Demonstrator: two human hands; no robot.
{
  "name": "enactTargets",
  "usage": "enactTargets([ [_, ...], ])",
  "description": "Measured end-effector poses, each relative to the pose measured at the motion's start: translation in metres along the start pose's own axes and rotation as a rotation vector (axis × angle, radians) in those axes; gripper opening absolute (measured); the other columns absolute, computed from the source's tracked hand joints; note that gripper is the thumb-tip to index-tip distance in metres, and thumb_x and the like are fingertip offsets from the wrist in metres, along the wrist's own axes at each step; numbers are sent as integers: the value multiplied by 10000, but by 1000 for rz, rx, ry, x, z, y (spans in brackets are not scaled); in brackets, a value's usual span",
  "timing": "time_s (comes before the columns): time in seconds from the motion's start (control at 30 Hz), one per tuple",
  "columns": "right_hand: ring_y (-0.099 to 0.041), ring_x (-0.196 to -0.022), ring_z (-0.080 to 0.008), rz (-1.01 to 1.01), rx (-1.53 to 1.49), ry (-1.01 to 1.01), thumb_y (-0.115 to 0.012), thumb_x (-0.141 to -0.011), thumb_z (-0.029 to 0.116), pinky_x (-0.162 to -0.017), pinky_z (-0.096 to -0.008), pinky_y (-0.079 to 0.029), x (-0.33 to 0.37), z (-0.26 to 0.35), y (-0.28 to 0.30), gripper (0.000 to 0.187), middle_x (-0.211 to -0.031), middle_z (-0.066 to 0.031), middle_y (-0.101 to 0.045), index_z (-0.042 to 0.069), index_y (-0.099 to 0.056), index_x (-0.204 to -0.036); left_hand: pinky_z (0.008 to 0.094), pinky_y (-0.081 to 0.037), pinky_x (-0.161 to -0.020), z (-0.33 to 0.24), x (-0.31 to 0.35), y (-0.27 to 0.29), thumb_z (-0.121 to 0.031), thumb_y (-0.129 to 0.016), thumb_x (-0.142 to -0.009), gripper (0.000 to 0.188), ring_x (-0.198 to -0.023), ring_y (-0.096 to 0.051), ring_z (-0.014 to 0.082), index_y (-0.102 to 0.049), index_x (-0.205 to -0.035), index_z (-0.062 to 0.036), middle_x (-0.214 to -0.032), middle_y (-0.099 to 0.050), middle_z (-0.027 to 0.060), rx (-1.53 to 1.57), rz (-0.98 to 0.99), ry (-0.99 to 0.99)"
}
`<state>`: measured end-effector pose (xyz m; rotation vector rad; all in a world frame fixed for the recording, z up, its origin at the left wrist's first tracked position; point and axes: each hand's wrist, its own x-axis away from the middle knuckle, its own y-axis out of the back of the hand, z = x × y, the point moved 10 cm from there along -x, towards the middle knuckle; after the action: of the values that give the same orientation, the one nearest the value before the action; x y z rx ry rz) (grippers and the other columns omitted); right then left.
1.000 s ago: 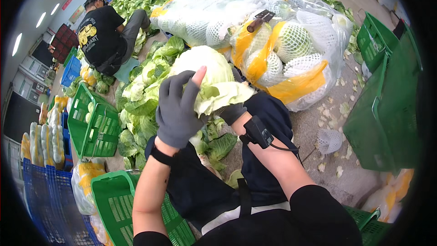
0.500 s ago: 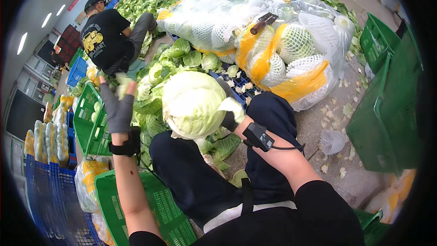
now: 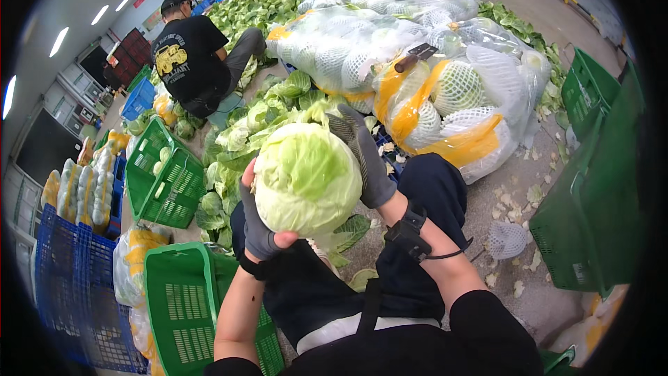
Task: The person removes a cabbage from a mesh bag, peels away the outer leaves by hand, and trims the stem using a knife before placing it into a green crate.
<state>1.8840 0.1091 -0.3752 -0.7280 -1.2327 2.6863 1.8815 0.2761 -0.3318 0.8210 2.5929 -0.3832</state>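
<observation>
A pale green cabbage (image 3: 306, 177) is held up between my two gloved hands, above my knees. My left hand (image 3: 259, 226) wraps its left and lower side, with bare fingertips showing past the grey glove. Against its right side presses my right hand (image 3: 365, 157), in a grey glove, fingers reaching over the upper edge. Loose outer leaves (image 3: 240, 132) are heaped just beyond the cabbage. A cleaver-like knife (image 3: 416, 57) with a dark handle lies on the bagged cabbages to the far right.
Clear bags of net-wrapped cabbages (image 3: 445, 108) lie ahead on the right. Green crates stand at my left (image 3: 167, 174), lower left (image 3: 179, 306) and right (image 3: 591, 202). A person in black (image 3: 191, 63) sits far left. A loose foam net (image 3: 508, 239) and leaf scraps lie on the floor.
My left hand has come in from the left, where it was raised with a blurred piece of leaf, and now grips the cabbage. The right hand has shifted around the cabbage's side.
</observation>
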Motion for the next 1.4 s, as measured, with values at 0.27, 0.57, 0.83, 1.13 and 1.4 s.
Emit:
enactTargets([
  [0.27, -323, -1309, -250, 427, 469, -52, -828, -599, 368, -1088, -365, -254, 36, 55, -57, 1081, -1436, -131, -314, 51, -239, -1447, 420, -312, -1067, -29, 29, -30, -400, -848, -576, 1191, -1303, -347, 293, -114, -1446, -49, -1432, -285, 163, -53, 81, 43],
  [0.57, -315, -1308, -269, 130, 415, 167, -833, -590, 395, -1087, -394, -261, 60, 62, -24, 1105, -1420, -137, -313, 55, -205, -1434, 393, -335, -1062, 49, 35, -28, -609, -777, -590, 1258, -1315, -346, 267, -73, -1463, -36, -1463, -266, 165, 353, 30, 420],
  [0.83, -353, -1268, -315, 22, 1172, 148, -733, -708, 355, -1053, -422, -286, 88, 86, 14, 673, -1361, -170, -359, 65, -510, -1272, 413, -291, -1079, 89, 12, -66, -360, -896, -503, 1359, -1322, -319, 287, 15, -1459, -40, -1448, -247, 168, 251, 295, 237],
  [1.13, -509, -1152, -275, -810, 318, 205, -397, -991, 257, -1006, -407, -391, 146, 72, 140, 255, -1234, -170, -542, 51, -545, -993, 413, -303, -1068, 149, 12, -101, -314, -890, -515, 1322, -1303, -338, 277, -2, -1460, -59, -1434, -255, 179, 269, 456, 228],
  [1.4, -584, -988, -230, -1186, -261, -124, -457, -947, 292, -902, -372, -468, 220, -15, 243, 304, -1085, -89, -608, 74, -548, -1138, 420, -330, -1043, 204, 31, -110, -429, -846, -540, 1226, -1256, -387, 298, -133, -1431, 19, -1364, -343, 195, 45, 536, 433],
])
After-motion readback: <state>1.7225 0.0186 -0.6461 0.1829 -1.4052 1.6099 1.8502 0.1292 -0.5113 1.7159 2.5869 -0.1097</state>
